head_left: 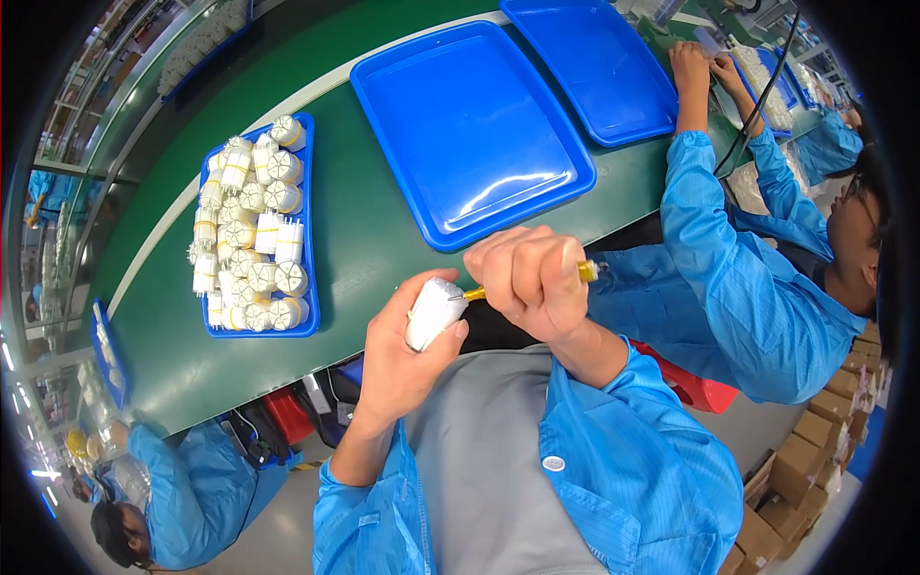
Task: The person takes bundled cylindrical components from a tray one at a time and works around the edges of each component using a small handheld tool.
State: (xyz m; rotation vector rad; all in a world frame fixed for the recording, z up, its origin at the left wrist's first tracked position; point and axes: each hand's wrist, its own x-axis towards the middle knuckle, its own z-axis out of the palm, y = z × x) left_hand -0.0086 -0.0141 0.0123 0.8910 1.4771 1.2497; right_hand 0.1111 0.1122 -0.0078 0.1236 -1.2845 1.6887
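Note:
My left hand grips a white cylindrical piece at chest height, with thumb and fingers around its sides. To the right, my right hand is closed in a fist on a slim yellow tool. One end of the tool sticks out past the fist. Its other end points at the upper right side of the white piece and seems to touch it; most of its length is hidden in my fingers, and its exact kind does not show.
A blue tray on the green table holds many white cylinders with yellow bands. Beyond my hands lies a large blue tray, with another blue tray beside it. A co-worker in a blue sleeve works close on the right; another person sits lower left.

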